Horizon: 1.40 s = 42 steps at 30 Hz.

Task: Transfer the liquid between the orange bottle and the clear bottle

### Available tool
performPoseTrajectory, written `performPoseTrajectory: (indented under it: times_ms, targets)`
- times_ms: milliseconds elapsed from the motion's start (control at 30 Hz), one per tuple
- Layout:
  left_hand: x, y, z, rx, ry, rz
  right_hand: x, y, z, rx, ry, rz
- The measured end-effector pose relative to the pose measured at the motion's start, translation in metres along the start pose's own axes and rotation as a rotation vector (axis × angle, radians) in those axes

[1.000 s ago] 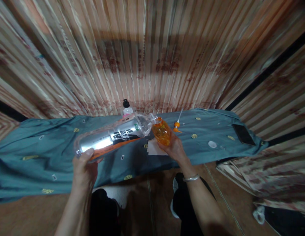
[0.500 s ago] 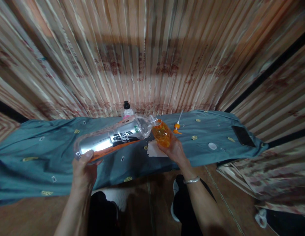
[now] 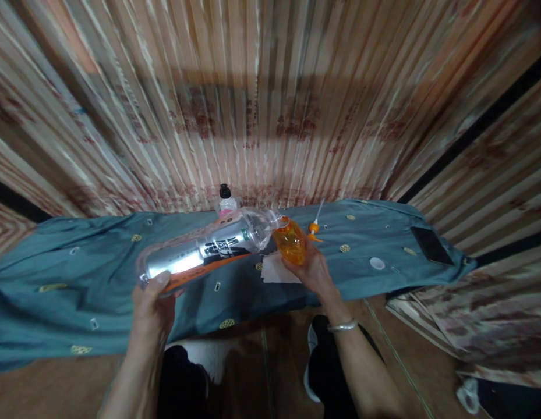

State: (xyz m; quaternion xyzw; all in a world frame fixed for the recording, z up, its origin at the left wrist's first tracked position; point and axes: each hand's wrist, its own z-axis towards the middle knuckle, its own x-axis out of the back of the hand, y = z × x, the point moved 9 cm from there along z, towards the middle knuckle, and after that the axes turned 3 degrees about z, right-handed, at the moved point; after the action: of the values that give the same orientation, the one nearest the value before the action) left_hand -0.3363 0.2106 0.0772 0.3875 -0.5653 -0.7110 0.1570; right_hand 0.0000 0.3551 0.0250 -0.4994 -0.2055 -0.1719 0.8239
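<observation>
Head view, from where I stand: two bare hands, two bottles, one cloth-covered table (image 3: 108, 262).

Left hand (image 3: 154, 308): thumb laid over the side of a large clear bottle (image 3: 200, 250), close to its base; the fingers curl around underneath, a fingertip or two showing past the lower side. Grip closed about the bottle.

Clear bottle: silver, black and orange label; held aslant above the middle of the table, neck toward the table's right end.

Right hand (image 3: 314, 267): curled about the lower part of a small amber bottle (image 3: 291, 241); most fingers hidden behind it, so their spacing I cannot tell. Silver bracelet (image 3: 342, 327) at the wrist.

Amber bottle: tilted, its open mouth up against the clear bottle's neck; whether the rims touch, I cannot tell.

On the table: orange pump top (image 3: 314, 228) with clear tube, toward the far edge, right of the amber bottle; pale paper (image 3: 279, 270), near edge, partly under the right hand; white disc (image 3: 377, 263), right part, toward the near edge; dark flat device (image 3: 431, 245), right end; black-capped bottle (image 3: 225, 201), upright at the far edge, behind the clear bottle.
</observation>
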Motion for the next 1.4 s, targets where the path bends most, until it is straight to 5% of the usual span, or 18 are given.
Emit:
performPoseTrajectory:
  times_ms: [1400]
  targets:
    - [0.0031, -0.0007, 0.0025, 0.0, -0.009, 0.022, -0.0038, 0.0028, -0.0025, 0.021, 0.005, -0.031]
